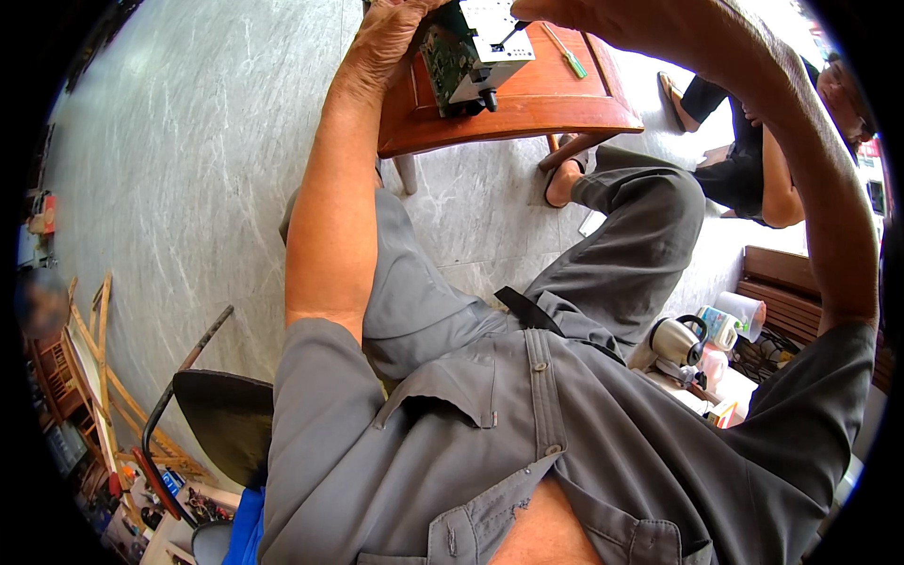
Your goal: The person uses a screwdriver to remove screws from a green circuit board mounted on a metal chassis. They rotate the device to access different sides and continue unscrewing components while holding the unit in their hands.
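On a red-brown wooden stool (527,117) stands an electronic unit with a pale metal casing (508,68), a green circuit board on its left side and a black knob (488,99) at its near end. My left hand (394,36) grips the unit at its upper left; its fingertips are partly cut off by the upper edge. Closed around a thin screwdriver (513,35) with a dark handle, my right hand (584,13) holds the tip at an opening in the casing. Another screwdriver with a green handle (573,64) lies on the stool to the right.
Another person (744,141) in dark clothes sits at the right. Near my right side are a steel kettle (676,341), a clear plastic tub (740,315) and cables. A black-backed chair (221,419) and wooden frames (104,377) stand at the left on the grey tiled floor (217,160).
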A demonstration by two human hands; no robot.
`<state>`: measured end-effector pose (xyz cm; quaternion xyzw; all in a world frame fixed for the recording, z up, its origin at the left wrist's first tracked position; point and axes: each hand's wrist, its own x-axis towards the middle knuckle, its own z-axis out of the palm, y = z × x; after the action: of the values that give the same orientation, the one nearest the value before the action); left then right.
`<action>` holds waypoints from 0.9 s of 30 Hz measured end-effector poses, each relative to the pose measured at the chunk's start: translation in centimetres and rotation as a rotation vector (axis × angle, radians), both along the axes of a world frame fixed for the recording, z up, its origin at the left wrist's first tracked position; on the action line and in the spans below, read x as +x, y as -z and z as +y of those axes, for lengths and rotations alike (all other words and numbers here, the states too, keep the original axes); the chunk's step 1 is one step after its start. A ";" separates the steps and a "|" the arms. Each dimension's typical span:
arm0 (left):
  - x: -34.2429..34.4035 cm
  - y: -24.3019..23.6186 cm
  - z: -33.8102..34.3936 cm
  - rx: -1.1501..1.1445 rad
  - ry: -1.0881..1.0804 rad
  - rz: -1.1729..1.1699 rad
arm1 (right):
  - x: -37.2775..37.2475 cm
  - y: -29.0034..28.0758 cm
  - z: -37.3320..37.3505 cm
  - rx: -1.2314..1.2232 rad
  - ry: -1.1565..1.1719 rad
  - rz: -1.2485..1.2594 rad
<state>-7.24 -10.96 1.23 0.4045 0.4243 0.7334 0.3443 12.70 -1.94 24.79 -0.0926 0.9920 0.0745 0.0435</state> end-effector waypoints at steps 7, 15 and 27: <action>-0.7 0.2 -1.0 -0.005 0.003 0.003 | -0.5 -0.1 -1.5 0.103 0.079 -0.069; -0.3 -0.3 -1.3 -0.042 0.027 -0.046 | 0.0 2.8 1.9 -0.166 -0.259 0.201; -0.6 0.2 -0.8 -0.013 0.017 -0.014 | -0.3 1.7 1.9 -0.089 -0.348 0.188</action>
<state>-7.84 -11.79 1.05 0.4009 0.4230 0.7305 0.3560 12.37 -0.01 23.04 -0.2571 0.9630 0.0451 -0.0671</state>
